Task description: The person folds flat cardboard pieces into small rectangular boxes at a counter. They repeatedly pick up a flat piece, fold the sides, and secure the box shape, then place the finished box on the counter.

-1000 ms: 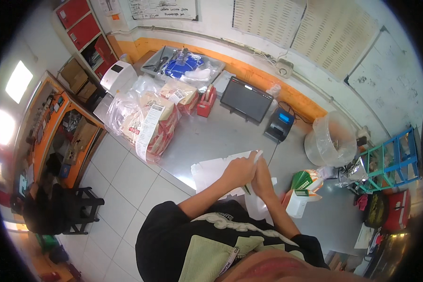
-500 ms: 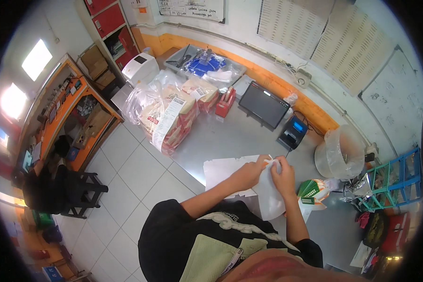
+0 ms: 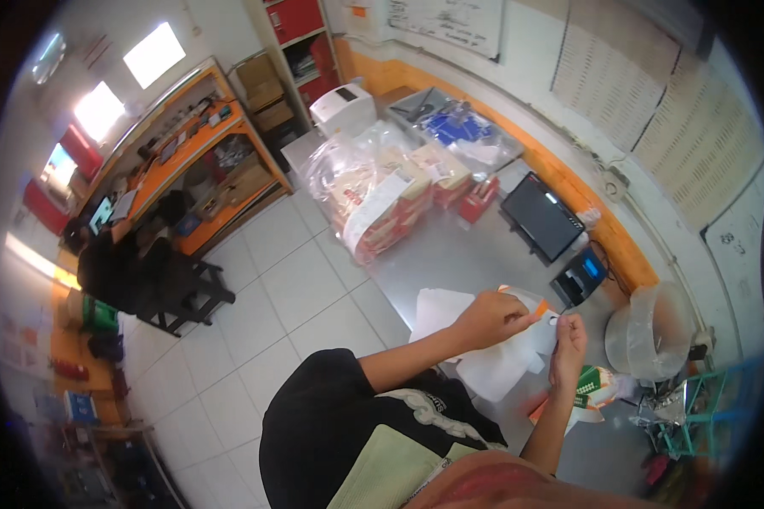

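Over the steel table, my left hand (image 3: pixel 491 322) is closed, its fingertips pinching at the orange edge of a white-and-orange paper piece (image 3: pixel 526 301). A short distance to its right, my right hand (image 3: pixel 568 346) pinches the white right end of that piece, where a small dark spot shows. Exactly what lies between the left fingertips is too small to make out. Beneath and beside my left hand lie white sheets (image 3: pixel 437 312), one of them hanging toward me. Close to my right wrist is a green, white and orange printed carton or packet (image 3: pixel 592 387).
Plastic-wrapped packages (image 3: pixel 382 199) stand at the table's far left, by a red tape dispenser (image 3: pixel 479 200). A tablet screen (image 3: pixel 542 217), a black printer-like device (image 3: pixel 580 276) and a clear round tub (image 3: pixel 649 331) line the wall. Another person (image 3: pixel 136 276) sits at a left-hand desk.
The view has swung left, so the table sits farther right. My hands have drawn apart, and the crumpled white sheet between them now lies lower, with the orange-edged piece showing.
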### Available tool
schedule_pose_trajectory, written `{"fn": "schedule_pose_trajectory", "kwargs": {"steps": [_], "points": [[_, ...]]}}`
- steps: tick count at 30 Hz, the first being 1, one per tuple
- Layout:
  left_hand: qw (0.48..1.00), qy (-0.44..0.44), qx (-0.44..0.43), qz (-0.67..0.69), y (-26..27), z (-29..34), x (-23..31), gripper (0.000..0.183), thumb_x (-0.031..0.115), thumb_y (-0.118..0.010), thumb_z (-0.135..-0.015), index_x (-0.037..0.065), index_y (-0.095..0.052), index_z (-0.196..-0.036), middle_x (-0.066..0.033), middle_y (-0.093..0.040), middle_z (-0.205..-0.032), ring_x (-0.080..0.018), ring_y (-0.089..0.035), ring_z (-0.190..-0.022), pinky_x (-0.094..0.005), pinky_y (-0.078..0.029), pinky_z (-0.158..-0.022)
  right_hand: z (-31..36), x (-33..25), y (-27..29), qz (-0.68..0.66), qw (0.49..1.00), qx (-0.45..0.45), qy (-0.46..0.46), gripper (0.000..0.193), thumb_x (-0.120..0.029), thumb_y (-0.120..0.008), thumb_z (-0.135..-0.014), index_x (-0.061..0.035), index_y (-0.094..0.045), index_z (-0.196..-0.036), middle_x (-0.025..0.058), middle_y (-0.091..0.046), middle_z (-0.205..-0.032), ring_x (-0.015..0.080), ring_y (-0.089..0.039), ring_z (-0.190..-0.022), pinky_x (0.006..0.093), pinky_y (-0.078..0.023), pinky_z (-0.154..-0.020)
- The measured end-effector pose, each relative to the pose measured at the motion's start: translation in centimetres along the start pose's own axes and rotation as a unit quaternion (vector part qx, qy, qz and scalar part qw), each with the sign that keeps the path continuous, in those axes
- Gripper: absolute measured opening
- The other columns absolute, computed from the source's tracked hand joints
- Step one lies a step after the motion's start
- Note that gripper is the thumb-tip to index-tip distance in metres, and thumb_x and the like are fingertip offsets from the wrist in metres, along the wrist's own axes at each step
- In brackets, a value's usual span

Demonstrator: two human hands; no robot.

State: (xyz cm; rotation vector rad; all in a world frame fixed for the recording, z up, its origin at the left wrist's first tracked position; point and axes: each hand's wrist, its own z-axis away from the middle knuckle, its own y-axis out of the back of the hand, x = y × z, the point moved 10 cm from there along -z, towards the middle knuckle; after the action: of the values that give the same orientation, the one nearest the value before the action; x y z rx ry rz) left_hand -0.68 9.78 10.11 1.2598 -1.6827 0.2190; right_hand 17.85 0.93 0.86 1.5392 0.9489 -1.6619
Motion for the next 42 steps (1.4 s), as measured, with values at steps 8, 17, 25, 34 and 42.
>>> {"fn": "schedule_pose_trajectory", "kwargs": {"steps": [8,17,25,34,42], "points": [[0.929,0.224,-0.003,0.296,-1.3,2.2,-1.3,0.012,0.008,-0.073,-0.089,-0.004,-0.072,-0.093,-0.0078,-0.072,-0.1,-0.0126,-0.07,-0.09,-0.0261,-0.056,-0.077,3.8,-3.1,-2.3,-0.024,0.999,0.02,0.042,0.018,-0.018,-0.056,-0.104,-0.007,-0.051,-0.09,0.0019,-0.062,-0.089,0.0048,-0.053,-0.08,0.021,-0.044,-0.074],[0.965,0.158,0.171,0.118,-2.1,5.2,2.8,0.021,0.005,-0.069,-0.09,0.0,-0.07,-0.111,-0.0115,-0.074,-0.096,-0.0164,-0.071,-0.085,-0.0279,-0.055,-0.075,5.4,-6.2,-5.1,0.048,0.992,0.046,0.108,0.016,-0.015,-0.053,-0.105,-0.0029,-0.051,-0.094,0.0133,-0.067,-0.108,0.0099,-0.059,-0.095,0.0252,-0.047,-0.087],[0.937,0.181,0.182,0.237,-3.7,7.1,2.1,0.043,0.004,-0.051,-0.095,-0.001,-0.052,-0.137,-0.0196,-0.061,-0.131,-0.0252,-0.064,-0.115,-0.0356,-0.05,-0.096,5.2,-4.0,-5.6,0.085,0.988,-0.014,0.131,0.022,-0.013,-0.056,-0.103,0.0028,-0.055,-0.118,0.017,-0.064,-0.121,0.018,-0.064,-0.102,0.0286,-0.051,-0.087],[0.989,0.095,0.117,-0.014,-0.5,7.2,7.4,0.036,0.008,-0.063,-0.09,0.003,-0.061,-0.125,-0.017,-0.065,-0.112,-0.0323,-0.063,-0.106,-0.0386,-0.049,-0.093,1.7,-0.8,0.2,-0.027,0.99,0.1,0.091,0.017,-0.018,-0.063,-0.1,-0.0049,-0.062,-0.111,-0.0026,-0.057,-0.079,0.0026,-0.053,-0.065,0.0181,-0.043,-0.053],[0.977,0.032,0.178,-0.116,-1.5,3.7,6.2,0.043,0.029,-0.059,-0.1,0.003,-0.056,-0.066,-0.0068,-0.054,-0.056,-0.011,-0.045,-0.051,-0.0335,-0.036,-0.048,7.5,-2.8,2.0,0.084,0.995,-0.006,0.056,0.024,-0.01,-0.06,-0.097,-0.002,-0.059,-0.119,0.0009,-0.062,-0.087,0.0095,-0.06,-0.081,0.0255,-0.049,-0.07]]}}
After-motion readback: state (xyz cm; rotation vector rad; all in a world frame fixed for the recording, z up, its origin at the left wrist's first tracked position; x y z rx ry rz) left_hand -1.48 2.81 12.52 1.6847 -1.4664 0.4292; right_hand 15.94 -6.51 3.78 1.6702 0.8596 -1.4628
